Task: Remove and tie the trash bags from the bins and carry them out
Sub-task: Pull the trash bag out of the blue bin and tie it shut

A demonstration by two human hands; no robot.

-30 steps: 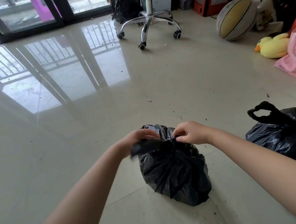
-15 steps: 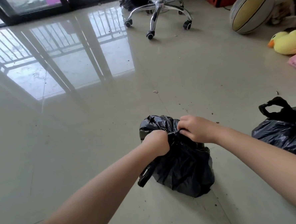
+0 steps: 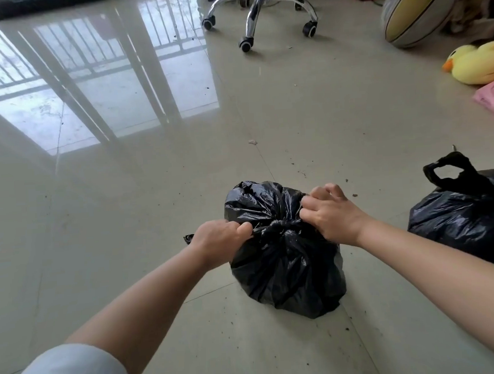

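A black trash bag (image 3: 285, 259) stands on the tiled floor (image 3: 153, 192), a little below and right of the middle of the view. It is upright, with its gathered neck pointing up toward the camera. At the neck there is a knot (image 3: 277, 228), and the two plastic ends run out from it along the 9 o'clock to 3 o'clock line.

The left hand (image 3: 220, 242) is at 9 o'clock of the knot. Its fingers are curled into a fist around one end, and a small tip of black plastic shows behind the hand. The right hand (image 3: 333, 214) is at 3 o'clock of the knot, its fingers bent and pinching the other end.

A second black bag (image 3: 467, 219) lies at 3 o'clock, apart from the first one, with a handle loop standing up. Farther away, at 1 to 2 o'clock, are a yellow duck toy (image 3: 478, 62) and a ball (image 3: 417, 8). At 12 o'clock is a chrome chair base (image 3: 258, 9) on wheels.
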